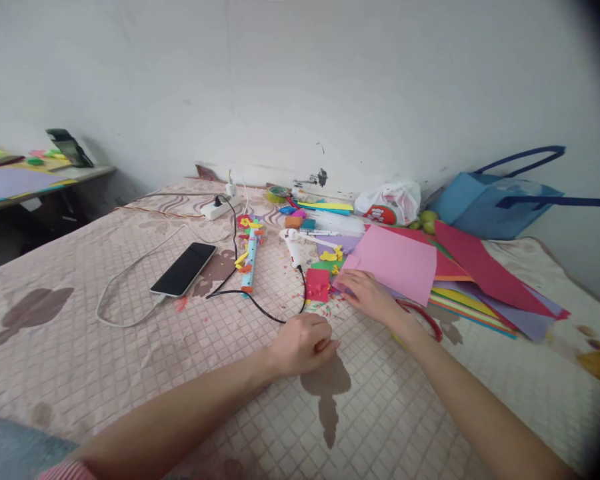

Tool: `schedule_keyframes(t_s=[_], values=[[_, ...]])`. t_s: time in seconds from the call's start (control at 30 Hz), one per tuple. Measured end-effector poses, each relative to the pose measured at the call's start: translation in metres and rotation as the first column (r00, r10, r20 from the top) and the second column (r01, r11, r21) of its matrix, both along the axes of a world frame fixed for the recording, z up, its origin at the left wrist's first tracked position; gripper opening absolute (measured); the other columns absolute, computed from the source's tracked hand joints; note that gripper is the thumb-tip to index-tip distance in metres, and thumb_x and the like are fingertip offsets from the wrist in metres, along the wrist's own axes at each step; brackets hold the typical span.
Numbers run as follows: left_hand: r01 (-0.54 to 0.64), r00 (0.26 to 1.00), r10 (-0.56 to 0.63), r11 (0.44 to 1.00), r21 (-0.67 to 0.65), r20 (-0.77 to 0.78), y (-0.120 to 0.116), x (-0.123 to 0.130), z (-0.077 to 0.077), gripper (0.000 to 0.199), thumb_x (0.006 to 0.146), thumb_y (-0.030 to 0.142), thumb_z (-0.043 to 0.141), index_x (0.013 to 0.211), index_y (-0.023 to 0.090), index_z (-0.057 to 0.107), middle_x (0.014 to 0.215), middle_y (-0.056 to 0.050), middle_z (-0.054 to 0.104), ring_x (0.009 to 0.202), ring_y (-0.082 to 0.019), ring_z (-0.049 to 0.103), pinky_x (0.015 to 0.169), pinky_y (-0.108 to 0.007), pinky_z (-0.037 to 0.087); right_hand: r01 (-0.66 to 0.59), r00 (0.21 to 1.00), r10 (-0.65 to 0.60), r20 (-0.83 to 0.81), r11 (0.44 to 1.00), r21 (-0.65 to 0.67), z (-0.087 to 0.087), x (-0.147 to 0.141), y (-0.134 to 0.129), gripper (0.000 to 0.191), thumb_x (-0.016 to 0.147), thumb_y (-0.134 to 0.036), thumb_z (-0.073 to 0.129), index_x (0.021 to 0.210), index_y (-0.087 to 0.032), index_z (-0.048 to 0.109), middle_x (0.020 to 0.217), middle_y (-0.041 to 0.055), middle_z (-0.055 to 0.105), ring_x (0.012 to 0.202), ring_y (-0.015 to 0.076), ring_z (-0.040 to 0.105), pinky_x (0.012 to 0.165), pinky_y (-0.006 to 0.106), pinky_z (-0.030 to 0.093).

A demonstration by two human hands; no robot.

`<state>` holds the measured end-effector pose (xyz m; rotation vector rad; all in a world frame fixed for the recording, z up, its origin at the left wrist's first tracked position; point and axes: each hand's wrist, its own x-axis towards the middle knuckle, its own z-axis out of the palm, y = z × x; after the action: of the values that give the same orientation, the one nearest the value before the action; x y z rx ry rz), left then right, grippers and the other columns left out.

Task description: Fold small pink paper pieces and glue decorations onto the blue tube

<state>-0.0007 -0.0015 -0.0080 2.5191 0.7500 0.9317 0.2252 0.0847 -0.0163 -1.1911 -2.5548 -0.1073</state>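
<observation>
Fingers curled closed on our left hand (304,343), over cloth (380,413); our right hand (367,293) beside red square (318,279), at left edge of pink sheet (397,260), grip we can't tell. White glue gun (293,250) farther, plastic bag (399,200) by wall (280,87).

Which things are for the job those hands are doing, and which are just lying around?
Probably for the job:
- pink paper sheet
- red paper square
- white glue gun
- decorated light-blue stick

Probably just lying around:
- smartphone
- blue bag
- white plastic bag
</observation>
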Motion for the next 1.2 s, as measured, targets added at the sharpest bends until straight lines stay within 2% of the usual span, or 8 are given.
schedule_keyframes(t_s=[0.23,0.37,0.43,0.57,0.63,0.77,1.0,1.2], values=[[-0.013,0.999,0.015,0.998,-0.053,0.028,-0.001,-0.001,0.001,0.030,0.082,0.020,0.046,0.055,0.018,0.032,0.056,0.002,0.040,0.057,-0.011,0.039,0.054,-0.025,0.031,0.051,0.995,-0.047,-0.088,0.998,0.043,-0.003,-0.001,-0.007,0.021,0.081,-0.011,0.048,0.094,-0.020,0.063,0.105,0.0092,0.066,0.107,0.0232,0.056,0.091,0.041,0.043],[-0.051,0.981,0.112,0.939,-0.340,0.160,-0.002,0.000,0.003,0.030,0.080,0.025,0.052,0.056,0.017,0.036,0.056,0.002,0.043,0.055,-0.009,0.040,0.054,-0.023,0.033,0.175,0.966,-0.149,-0.212,0.979,0.105,0.003,-0.004,-0.016,0.019,0.085,-0.013,0.045,0.092,-0.019,0.062,0.100,0.0103,0.066,0.104,0.0240,0.056,0.089,0.043,0.044],[0.032,0.947,0.157,0.821,-0.571,0.279,-0.001,0.001,0.004,0.022,0.079,0.032,0.057,0.068,0.016,0.047,0.063,0.001,0.051,0.058,-0.009,0.046,0.055,-0.023,0.036,0.218,0.944,-0.172,-0.282,0.966,0.139,0.009,-0.011,-0.030,0.019,0.086,-0.015,0.044,0.095,-0.019,0.060,0.100,0.0101,0.065,0.104,0.0236,0.055,0.091,0.044,0.043],[0.335,0.800,0.355,0.404,-0.851,0.484,0.003,0.005,0.006,0.042,0.080,0.048,0.054,0.108,0.017,0.047,0.088,-0.006,0.061,0.069,-0.014,0.060,0.058,-0.025,0.045,0.085,0.922,0.015,-0.386,0.967,0.242,0.019,-0.041,-0.072,0.018,0.084,-0.013,0.049,0.096,-0.020,0.060,0.100,0.0082,0.065,0.107,0.0235,0.053,0.094,0.044,0.041],[0.356,0.739,0.481,0.315,-0.880,0.471,0.005,0.006,0.006,0.042,0.080,0.048,0.054,0.108,0.017,0.049,0.088,-0.005,0.060,0.069,-0.013,0.059,0.059,-0.025,0.046,-0.094,0.936,0.157,-0.316,0.974,0.206,0.021,-0.056,-0.090,0.019,0.085,-0.010,0.047,0.094,-0.020,0.060,0.102,0.0080,0.065,0.109,0.0231,0.051,0.094,0.044,0.040],[0.251,0.719,0.522,0.422,-0.871,0.460,0.008,0.000,0.008,0.034,0.074,0.037,0.065,0.098,0.015,0.058,0.087,-0.003,0.062,0.073,-0.010,0.057,0.061,-0.020,0.044,-0.219,0.884,0.249,-0.395,0.968,0.120,0.024,-0.067,-0.104,0.017,0.085,-0.023,0.053,0.101,-0.020,0.058,0.105,0.0087,0.064,0.108,0.0250,0.051,0.093,0.045,0.041],[0.308,0.740,0.442,0.447,-0.840,0.507,0.014,-0.005,0.007,0.030,0.073,0.031,0.067,0.096,0.013,0.056,0.084,-0.005,0.067,0.066,-0.010,0.059,0.060,-0.021,0.044,0.187,0.638,-0.172,-0.751,0.980,-0.065,0.025,-0.056,-0.100,0.014,0.086,-0.020,0.045,0.091,-0.021,0.058,0.086,0.0048,0.059,0.080,0.0177,0.056,0.072,0.031,0.047],[0.164,0.809,0.432,0.486,-0.859,0.399,0.016,-0.005,0.006,0.021,0.073,0.027,0.064,0.087,0.012,0.057,0.074,-0.004,0.067,0.059,-0.009,0.058,0.054,-0.020,0.044,0.128,0.719,-0.215,-0.661,0.976,-0.177,0.028,-0.039,-0.092,0.014,0.086,-0.021,0.047,0.085,-0.020,0.060,0.081,0.0029,0.062,0.071,0.0147,0.056,0.062,0.025,0.044]])
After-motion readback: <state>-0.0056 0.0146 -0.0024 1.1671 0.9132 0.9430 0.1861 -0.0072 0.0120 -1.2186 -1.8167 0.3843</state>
